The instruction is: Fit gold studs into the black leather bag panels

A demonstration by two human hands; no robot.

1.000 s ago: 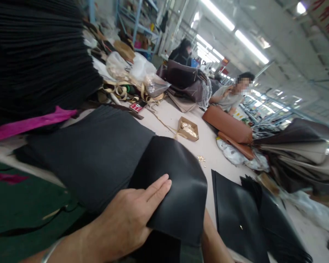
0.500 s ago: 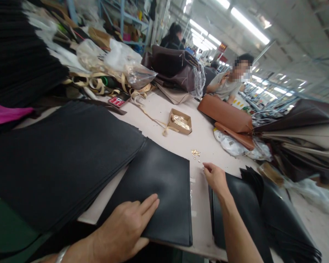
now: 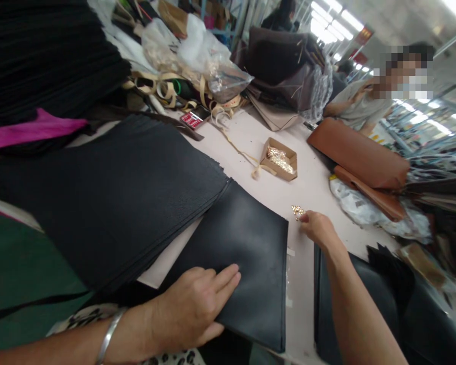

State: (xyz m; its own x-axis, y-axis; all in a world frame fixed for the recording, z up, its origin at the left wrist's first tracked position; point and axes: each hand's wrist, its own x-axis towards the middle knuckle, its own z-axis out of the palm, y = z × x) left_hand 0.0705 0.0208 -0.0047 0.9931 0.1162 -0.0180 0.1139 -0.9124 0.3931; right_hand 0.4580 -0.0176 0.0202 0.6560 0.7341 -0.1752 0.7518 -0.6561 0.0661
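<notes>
My left hand (image 3: 197, 304) rests on a stack of smooth black leather pieces (image 3: 247, 228), index and middle fingers stretched out over the top sheet, thumb near the front edge. Beyond the stack's right side, my right hand (image 3: 317, 228) reaches to a small heap of gold metal pieces (image 3: 297, 210) on the pale table. Its thumb and fingertips are pinched together at the heap's near side; whatever is between them is too small to make out. Another stack of black leather (image 3: 323, 304) lies beneath my right forearm.
A large pile of black sheets (image 3: 117, 187) lies to the left. An open cardboard box (image 3: 289, 174) of gold pieces stands further back, near brown leather pieces (image 3: 361, 152), plastic bags (image 3: 213, 61) and a pink cloth (image 3: 41, 126). A person (image 3: 365, 104) is across the table.
My right hand has moved forward to the gold pieces. The left hand stays on the black stack. The view has turned left and down, so things sit further right.
</notes>
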